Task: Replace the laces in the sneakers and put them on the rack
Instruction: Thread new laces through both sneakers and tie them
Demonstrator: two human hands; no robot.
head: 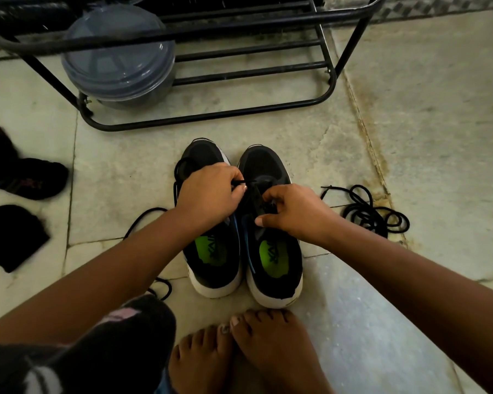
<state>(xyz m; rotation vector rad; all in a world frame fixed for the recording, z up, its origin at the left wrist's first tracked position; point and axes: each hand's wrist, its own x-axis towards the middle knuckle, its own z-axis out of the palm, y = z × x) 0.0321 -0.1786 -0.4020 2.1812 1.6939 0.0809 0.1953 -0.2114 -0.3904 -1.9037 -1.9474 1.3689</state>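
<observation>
The left hand [211, 194] is clenched on a black lace [246, 182] drawn taut across the right-hand sneaker [271, 237], while the right hand [292, 213] pinches that shoe's eyelet area with curled fingers. Two black sneakers stand side by side on the stone floor [410, 137], the other sneaker [211, 251] partly hidden under the left wrist. One loose lace bundle [373, 213] lies right of them, two black socks [20, 177] lie left, and the black rack [239, 115] holding one lidded container [120, 58] stands just beyond the toes.
</observation>
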